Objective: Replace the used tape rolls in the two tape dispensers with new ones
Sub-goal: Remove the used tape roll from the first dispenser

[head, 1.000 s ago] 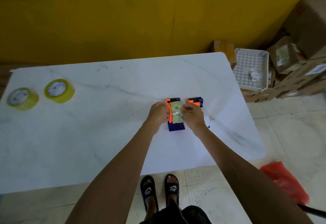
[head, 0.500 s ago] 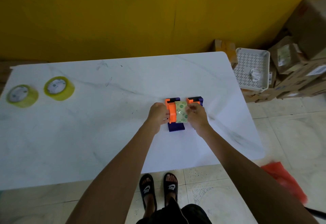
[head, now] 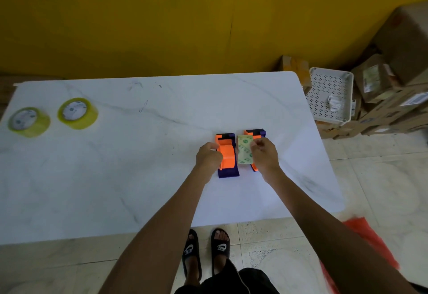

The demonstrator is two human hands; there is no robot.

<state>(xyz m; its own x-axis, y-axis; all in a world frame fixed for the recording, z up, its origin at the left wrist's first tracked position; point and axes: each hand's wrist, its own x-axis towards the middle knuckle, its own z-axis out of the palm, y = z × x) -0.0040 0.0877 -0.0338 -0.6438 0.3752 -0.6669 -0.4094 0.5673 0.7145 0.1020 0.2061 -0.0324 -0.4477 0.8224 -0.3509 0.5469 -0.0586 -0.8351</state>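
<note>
Head view: left hand grips the left dispenser on the bench; right hand pinches the used roll beside the right dispenser.

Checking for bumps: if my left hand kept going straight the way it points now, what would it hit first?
The left hand already touches the left dispenser; going on rightward, it would likely meet the used tape roll next.
</note>
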